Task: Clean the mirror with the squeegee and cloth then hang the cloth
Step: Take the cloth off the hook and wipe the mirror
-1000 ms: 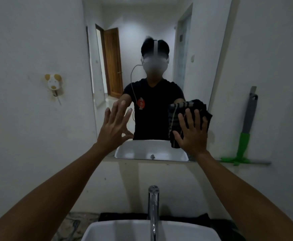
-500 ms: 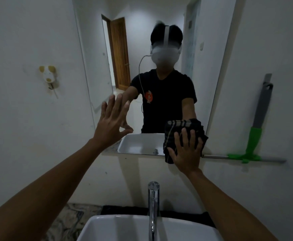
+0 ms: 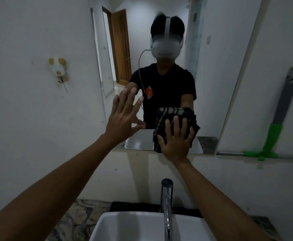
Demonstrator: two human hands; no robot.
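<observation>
A frameless mirror [image 3: 212, 70] hangs on the white wall above the sink. My right hand [image 3: 176, 141] presses a dark folded cloth [image 3: 172, 117] with pale stripes flat against the mirror's lower edge. My left hand [image 3: 124, 117] is spread flat on the glass near the mirror's lower left corner, holding nothing. The squeegee [image 3: 279, 117], grey handle with a green neck, leans against the wall to the right of the mirror, its blade along the bottom.
A small white and yellow animal-shaped hook [image 3: 58, 68] is fixed to the wall left of the mirror. Below me stand a chrome tap [image 3: 166, 202] and a white basin [image 3: 128, 228] on a marbled counter [image 3: 76, 218].
My right hand has slid the cloth down the glass to the mirror's bottom edge. The left hand stays spread on the glass; my view has tilted slightly.
</observation>
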